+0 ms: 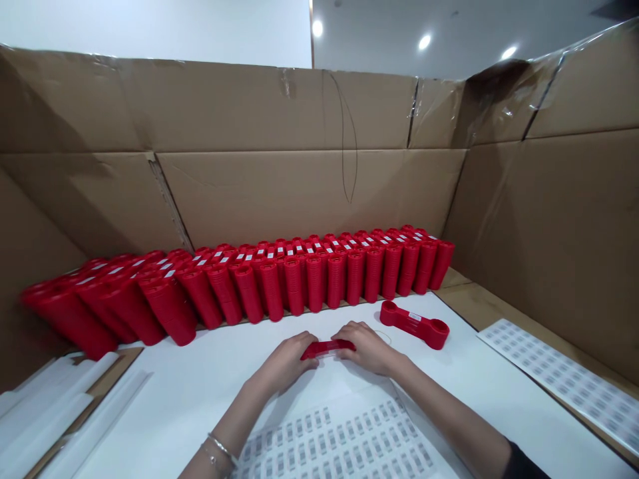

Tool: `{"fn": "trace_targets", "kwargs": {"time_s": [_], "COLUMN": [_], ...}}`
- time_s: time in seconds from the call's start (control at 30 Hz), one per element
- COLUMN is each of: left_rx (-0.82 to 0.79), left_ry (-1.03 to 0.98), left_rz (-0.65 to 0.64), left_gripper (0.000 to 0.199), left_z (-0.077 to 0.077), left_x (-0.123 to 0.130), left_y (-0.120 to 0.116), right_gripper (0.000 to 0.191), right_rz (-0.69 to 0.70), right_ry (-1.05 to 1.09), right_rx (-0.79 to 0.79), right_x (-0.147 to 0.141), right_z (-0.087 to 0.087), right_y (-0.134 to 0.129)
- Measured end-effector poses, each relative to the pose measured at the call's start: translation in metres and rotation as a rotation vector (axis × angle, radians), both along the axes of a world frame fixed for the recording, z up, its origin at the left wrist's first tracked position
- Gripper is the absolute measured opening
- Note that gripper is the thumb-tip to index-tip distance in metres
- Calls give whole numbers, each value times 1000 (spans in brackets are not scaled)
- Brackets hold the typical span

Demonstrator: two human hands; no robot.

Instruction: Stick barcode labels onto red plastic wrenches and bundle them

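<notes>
My left hand (284,362) and my right hand (367,347) grip the two ends of a red plastic spool (327,348), which lies flat on the white table top (200,412). My fingers hide both of its flanges. To the right of my right hand, a second red spool (414,324) lies on its side with a white label on its barrel. A sheet of small barcode labels (339,439) lies just below my hands, close to my left wrist.
Several rows of tilted, stacked red spools (294,286) line the table's far edge against cardboard walls (284,193). Another label sheet (559,379) lies on the right, and white rolled sheets (50,412) lie at the lower left.
</notes>
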State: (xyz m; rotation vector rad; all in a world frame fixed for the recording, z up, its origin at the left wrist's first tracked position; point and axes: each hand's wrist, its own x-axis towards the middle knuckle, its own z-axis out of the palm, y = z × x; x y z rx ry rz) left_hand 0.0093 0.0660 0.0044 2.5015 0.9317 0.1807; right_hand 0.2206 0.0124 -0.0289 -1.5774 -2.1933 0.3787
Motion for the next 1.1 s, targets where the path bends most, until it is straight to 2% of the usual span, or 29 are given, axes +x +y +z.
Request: {"fn": "trace_targets", "kwargs": {"time_s": [0.07, 0.1, 0.13, 0.23, 0.3, 0.37, 0.47, 0.53, 0.6, 0.77, 0.87, 0.93, 1.1], "left_rx": [-6, -5, -5, -18, -35, -48, -55, -55, -52, -116, -193, -190, -197], "left_ry": [-9, -15, -24, -72, -90, -95, -94, -96, -109, -172, -219, -270, -398], "left_rz": [4, 3, 1, -2, 6, 16, 23, 27, 32, 72, 130, 162, 275], "left_gripper": [27, 27, 26, 25, 26, 26, 26, 26, 25, 26, 30, 35, 46], "left_z": [-2, -3, -4, -5, -6, -6, -4, -1, 3, 13, 20, 24, 33], "left_x": [-3, -4, -5, -7, -8, -8, -8, -8, -9, -11, -13, -16, -27], "left_y": [3, 4, 6, 9, 10, 10, 10, 10, 10, 9, 9, 11, 22], "right_gripper": [61, 71, 71, 53, 51, 48, 29, 23, 27, 33, 36, 37, 40], "right_rz": [-29, -75, -151, -378, -476, -532, -589, -613, -637, -632, -557, -481, -289], "right_ry": [50, 68, 85, 50, 20, -8, -53, -83, -112, -169, -177, -180, -193], "right_rx": [-40, -48, -57, -56, -90, -157, -283, -338, -357, -352, -322, -315, -306], "right_x": [16, 27, 40, 84, 110, 127, 137, 137, 136, 128, 115, 100, 42], "right_z": [10, 17, 23, 39, 41, 36, 22, 14, 9, 10, 18, 24, 34], "right_y": [-1, -3, -4, -9, -12, -14, -12, -11, -9, -5, 7, 21, 56]}}
